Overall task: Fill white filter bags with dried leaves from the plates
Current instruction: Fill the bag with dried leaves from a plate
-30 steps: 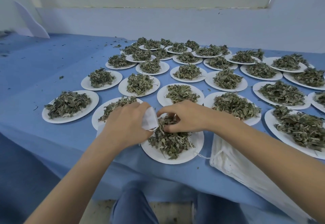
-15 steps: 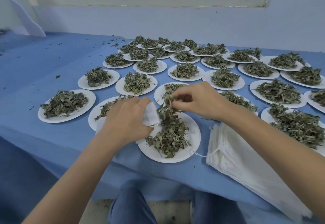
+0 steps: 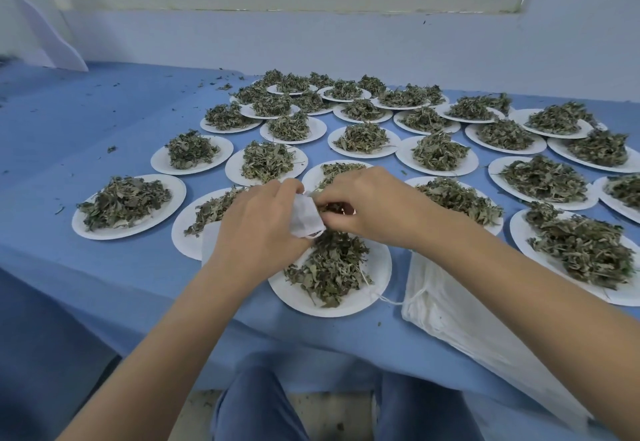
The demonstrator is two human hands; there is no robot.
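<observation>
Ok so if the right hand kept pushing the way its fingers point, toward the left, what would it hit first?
Most likely the white filter bag that the left hand holds open: the right hand pinches dried leaves right at its mouth. Depth is hard to judge, but nothing else lies between.

— Filter bag (image 3: 306, 215)?
— White, small, mouth open toward three o'clock, above nearest plate (image 3: 377, 288).
— Leaves (image 3: 327, 267)?
— Dried green heap on that plate; spare bags (image 3: 460, 316) stacked at three o'clock.
</observation>
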